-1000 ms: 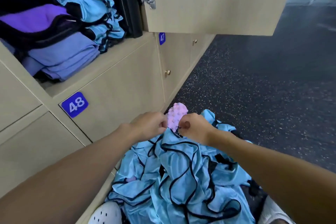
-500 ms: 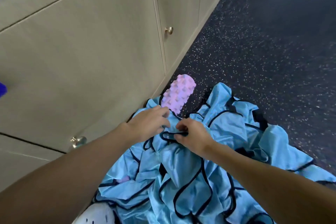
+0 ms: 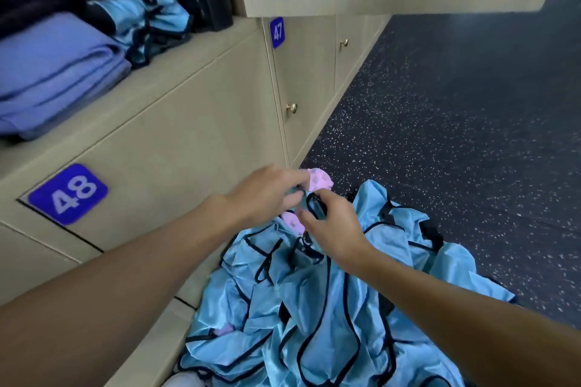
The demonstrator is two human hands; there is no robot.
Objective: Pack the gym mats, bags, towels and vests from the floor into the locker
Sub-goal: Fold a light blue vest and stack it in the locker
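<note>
Raised since half a second back: left hand (image 3: 267,195) and right hand (image 3: 333,229), both pinching one vest's black trim (image 3: 316,207) above the heap of vests (image 3: 314,308) on the floor (image 3: 440,135) beside the locker (image 3: 188,110). Shiny, slippery blue cloth, tangled loops; liable to drag neighbours up or snag the knobbly pink roller (image 3: 319,181).

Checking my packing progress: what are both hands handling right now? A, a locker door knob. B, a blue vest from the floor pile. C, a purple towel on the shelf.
B: the left hand and the right hand both pinch the black-trimmed edge of the blue vest.
</note>
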